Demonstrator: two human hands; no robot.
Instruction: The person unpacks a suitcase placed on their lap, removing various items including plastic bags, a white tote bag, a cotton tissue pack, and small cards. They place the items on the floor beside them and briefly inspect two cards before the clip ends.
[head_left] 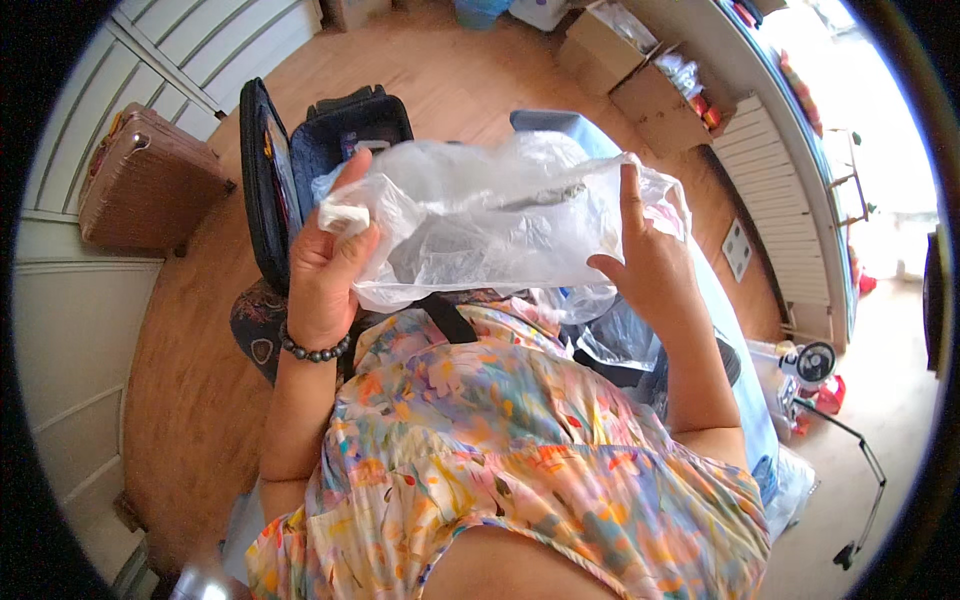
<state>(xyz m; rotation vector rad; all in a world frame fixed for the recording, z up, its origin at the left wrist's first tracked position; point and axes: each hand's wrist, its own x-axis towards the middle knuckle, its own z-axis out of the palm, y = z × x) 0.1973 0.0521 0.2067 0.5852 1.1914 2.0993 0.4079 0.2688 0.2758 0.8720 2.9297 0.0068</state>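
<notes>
A clear plastic bag [470,225] is stretched between my hands at waist height, its mouth spread wide and its film wrinkled. At its left end, my left hand [330,260], with a dark bead bracelet on the wrist, grips a bunched white piece of the bag between thumb and fingers. My right hand [650,255] holds the right end, index finger upright against the film and thumb apart from it; the other fingers are partly hidden behind the plastic. A greyish patch shows in the film near the middle; I cannot make out what it is.
Beyond my left hand stands an open dark suitcase [350,135]. A rose-gold suitcase [150,185] is by the white cabinets. Cardboard boxes [665,105] sit at the far right near a radiator [775,190]. A small fan [812,362] is to the right; more plastic [620,335] lies by my lap.
</notes>
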